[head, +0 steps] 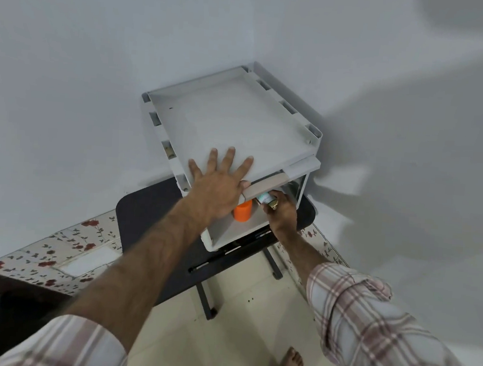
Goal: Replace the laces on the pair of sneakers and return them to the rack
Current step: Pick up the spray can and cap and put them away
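A pale grey wall [99, 53] fills the far half of the view, meeting at a corner behind a white metal drawer unit [303, 194] that stands on a small dark tabletop [151, 204] with dark legs. The floor [248, 294] near the person is cream tile, and a floral-patterned covering [53, 251] runs along the base of the wall to the left, with a strip of the same pattern showing to the right of the tabletop. The unit's top is a shallow tray [234, 118] with a raised rim, slotted along its left and right sides. Two forearms reach forward from rolled plaid sleeves [368, 325]. The left hand [220, 181] lies flat on the near edge of the tray, fingers spread and straight, palm pressing down. Below it a drawer [230, 234] is pulled out toward the person, its beige handle [266, 186] just right of the left hand. The right hand [281, 209] reaches into the drawer under the handle, its fingers curled round a small pale packet or tube [265, 198], whose label is too small to read; a ring shows on one finger. An orange cylindrical container [243, 210] stands upright in the drawer, between the two hands. A bare foot [294, 362] rests on the floor at the near edge. No sneakers, laces or rack can be made out in this view.
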